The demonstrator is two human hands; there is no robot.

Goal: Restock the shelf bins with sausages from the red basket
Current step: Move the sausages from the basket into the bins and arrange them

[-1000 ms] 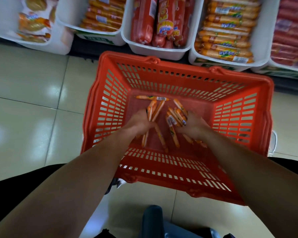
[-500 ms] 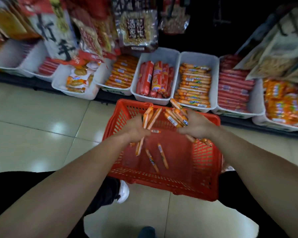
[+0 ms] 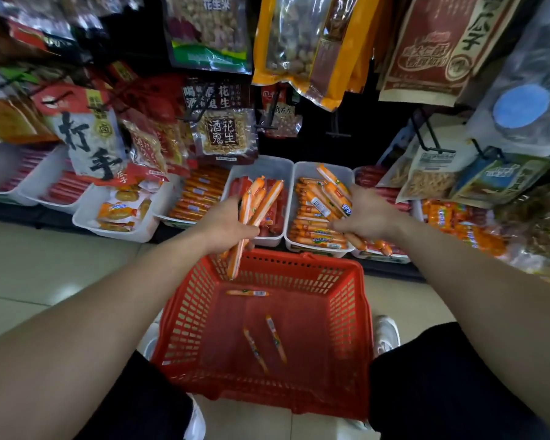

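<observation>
both hands clamped on sausage bundles above the red basket, three sausages left inside

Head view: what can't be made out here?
All in the head view:
left bunch in the left hand: count unclear, the sausages overlap and the fingers cover them.
right bunch in the right hand: fingers hidden behind the hand's back, and the bunch blends into the white bin stock.
red basket: near corners hidden by the legs.
Sausage labels: too small to read.
far-left bins: blurred.
</observation>
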